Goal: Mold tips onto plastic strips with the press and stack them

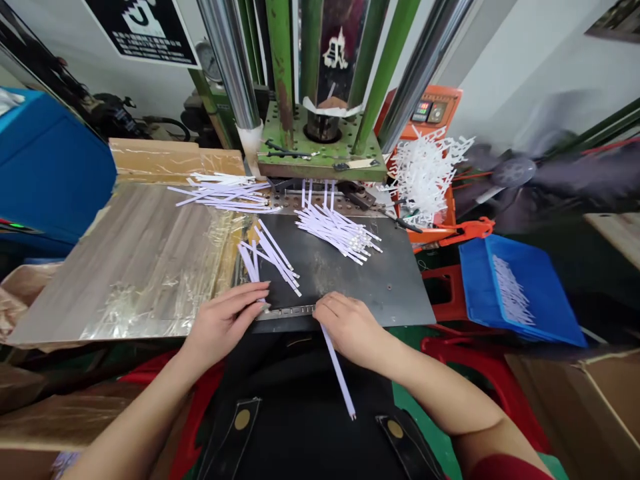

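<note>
A narrow slotted metal bar lies along the front edge of the dark work plate. My left hand is closed at its left end, thumb and fingers against the bar and beside a few pale strips. At the other end, my right hand pinches a flat white strip. This strip hangs down toward my apron, its upper end hidden by my fingers. Just beyond the left hand lies a small loose group of white strips. A larger pile of strips rests farther back on the plate.
A green press with steel columns stands behind the plate. More strips lie on the film-covered board at left. White lattice-like scraps fill an orange holder at right, near a blurred fan and blue bin.
</note>
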Motion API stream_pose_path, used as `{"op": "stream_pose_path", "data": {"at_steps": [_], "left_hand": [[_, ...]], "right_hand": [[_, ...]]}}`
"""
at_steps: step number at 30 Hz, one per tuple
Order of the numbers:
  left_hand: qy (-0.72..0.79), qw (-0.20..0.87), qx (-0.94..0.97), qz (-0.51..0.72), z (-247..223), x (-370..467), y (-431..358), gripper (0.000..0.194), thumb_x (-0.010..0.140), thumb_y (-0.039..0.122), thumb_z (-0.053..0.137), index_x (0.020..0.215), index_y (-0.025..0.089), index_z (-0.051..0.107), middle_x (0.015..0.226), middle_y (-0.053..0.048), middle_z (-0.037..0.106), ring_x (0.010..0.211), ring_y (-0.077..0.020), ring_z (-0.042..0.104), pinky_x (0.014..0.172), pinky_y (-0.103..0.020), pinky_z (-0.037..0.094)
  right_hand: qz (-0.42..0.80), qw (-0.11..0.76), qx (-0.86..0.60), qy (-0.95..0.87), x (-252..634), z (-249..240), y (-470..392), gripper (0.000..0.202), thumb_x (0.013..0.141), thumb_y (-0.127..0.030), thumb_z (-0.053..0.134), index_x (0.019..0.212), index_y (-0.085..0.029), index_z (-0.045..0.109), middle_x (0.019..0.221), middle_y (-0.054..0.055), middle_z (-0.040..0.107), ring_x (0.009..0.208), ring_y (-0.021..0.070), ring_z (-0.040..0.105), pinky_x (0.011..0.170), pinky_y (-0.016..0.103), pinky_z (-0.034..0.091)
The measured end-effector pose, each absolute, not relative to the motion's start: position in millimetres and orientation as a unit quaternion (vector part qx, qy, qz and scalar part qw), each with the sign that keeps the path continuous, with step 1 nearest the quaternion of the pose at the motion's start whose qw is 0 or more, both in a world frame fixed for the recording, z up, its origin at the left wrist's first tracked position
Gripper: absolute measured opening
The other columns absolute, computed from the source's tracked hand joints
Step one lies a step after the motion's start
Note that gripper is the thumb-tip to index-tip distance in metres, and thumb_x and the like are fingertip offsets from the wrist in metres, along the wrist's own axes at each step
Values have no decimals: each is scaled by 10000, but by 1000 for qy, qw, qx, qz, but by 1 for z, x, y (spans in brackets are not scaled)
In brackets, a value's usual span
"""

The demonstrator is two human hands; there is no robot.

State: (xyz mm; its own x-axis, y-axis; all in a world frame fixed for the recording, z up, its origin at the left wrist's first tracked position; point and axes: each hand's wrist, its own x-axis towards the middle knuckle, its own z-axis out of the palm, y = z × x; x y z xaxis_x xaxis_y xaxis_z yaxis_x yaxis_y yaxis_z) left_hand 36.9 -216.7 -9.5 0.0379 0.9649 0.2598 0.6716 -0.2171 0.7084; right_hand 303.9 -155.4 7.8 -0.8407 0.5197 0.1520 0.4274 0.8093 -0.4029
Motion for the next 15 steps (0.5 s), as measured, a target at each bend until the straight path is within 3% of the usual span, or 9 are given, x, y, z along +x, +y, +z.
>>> {"op": "stream_pose_path", "data": {"at_steps": [3,5,8,10,12,15], "left_hand": [[652,250,544,466,-19,31,-232,296,865,409,659,1070,197,677,1129,-82,695,1000,-215,697,944,-362,576],[664,276,445,534,-24,29,-234,505,801,424,735,1232,226,562,1260,-75,611,940,-191,708,911,-335,588],[643,282,345,623,-24,28,-228,832,678,394,845,1378,326,401,1497,-34,384,887,-121,695,939,-296,574],[621,308,286,661,-20,30,-221,912,604,366,890,1379,342,409,1555,-11,298,895,-85,676,951,-257,560],[604,352,244,672,-16,33,-216,902,536,334,920,1325,312,484,1542,-15,334,910,-86,674,923,-238,564],[596,408,243,648,-12,38,-212,742,505,334,929,1170,224,619,1398,-66,531,927,-150,695,885,-277,581]], "right_hand": [[292,105,-217,-925,309,19,-132,230,910,-3,497,929,-172,651,908,65,684,885,201,623,785,298,497],[356,91,-208,-906,306,26,-113,246,903,7,531,953,-192,667,930,22,703,874,170,645,813,280,483],[339,81,-278,-895,283,29,-94,135,907,-62,621,903,-189,665,878,8,699,826,170,650,778,277,460],[302,45,-325,-895,260,25,-91,77,881,-167,722,917,-179,655,891,32,690,844,200,646,736,280,448],[271,-8,-346,-898,240,19,-93,216,848,-226,774,1005,-165,639,965,76,686,877,239,645,701,288,440],[252,-38,-370,-893,226,14,-97,276,869,-128,681,1131,-148,595,1005,106,684,894,262,647,690,295,431]]}}
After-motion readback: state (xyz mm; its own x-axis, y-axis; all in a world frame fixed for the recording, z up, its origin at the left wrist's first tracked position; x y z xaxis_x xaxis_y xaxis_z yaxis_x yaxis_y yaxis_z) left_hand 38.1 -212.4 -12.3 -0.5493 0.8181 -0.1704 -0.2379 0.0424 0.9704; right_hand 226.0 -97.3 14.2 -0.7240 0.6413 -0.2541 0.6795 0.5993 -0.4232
